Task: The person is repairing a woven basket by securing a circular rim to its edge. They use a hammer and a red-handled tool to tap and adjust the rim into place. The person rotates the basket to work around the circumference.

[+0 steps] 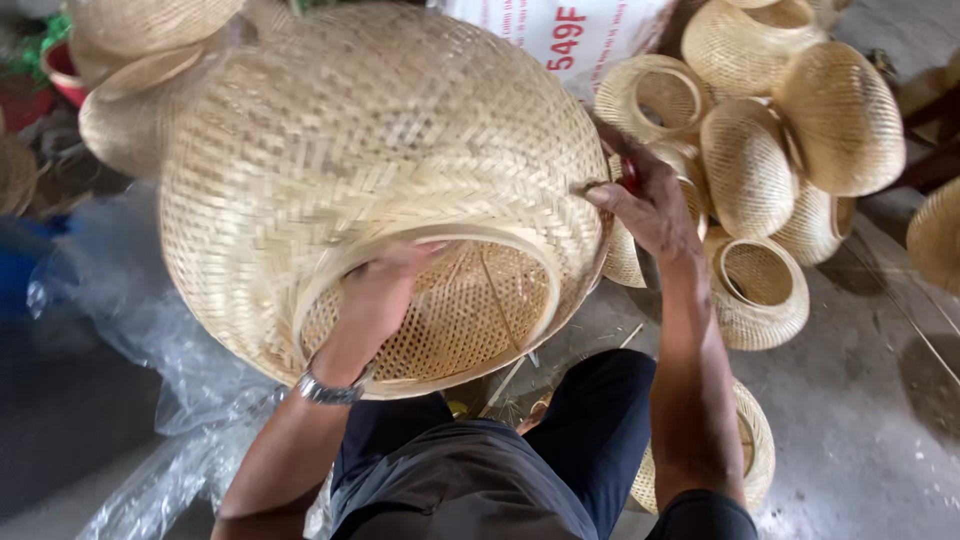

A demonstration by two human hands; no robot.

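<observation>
While the big woven basket [380, 170] sits tipped toward me over my lap, its round opening facing down and toward the camera, my left hand [385, 285] is inside that opening, fingers curled against the inner rim and taking the weight. A metal wristwatch [330, 388] shows just below the rim. My right hand [650, 205] is pressed on the outer wall at the right side, fingers closed in a pinch on a loose strip end [590, 187] standing out of the weave; something red [630, 178] shows just behind the fingers, but I cannot tell what it is.

I judge the step in hand to be finishing work on the shell: one hand steadies from inside, the other deals with a stray end on the surface. The next move, as I read it, calls for a firm brace from the left hand so the basket does not roll, and a short, controlled pull or tuck along the line of the weave, not across it, so the neighbouring strips stay seated.

A heap of similar smaller baskets [770, 130] lies on the concrete floor [870, 400] to the right, another basket [755, 450] rests by my right leg, and clear plastic sheeting [130, 320] is bunched at the left.
</observation>
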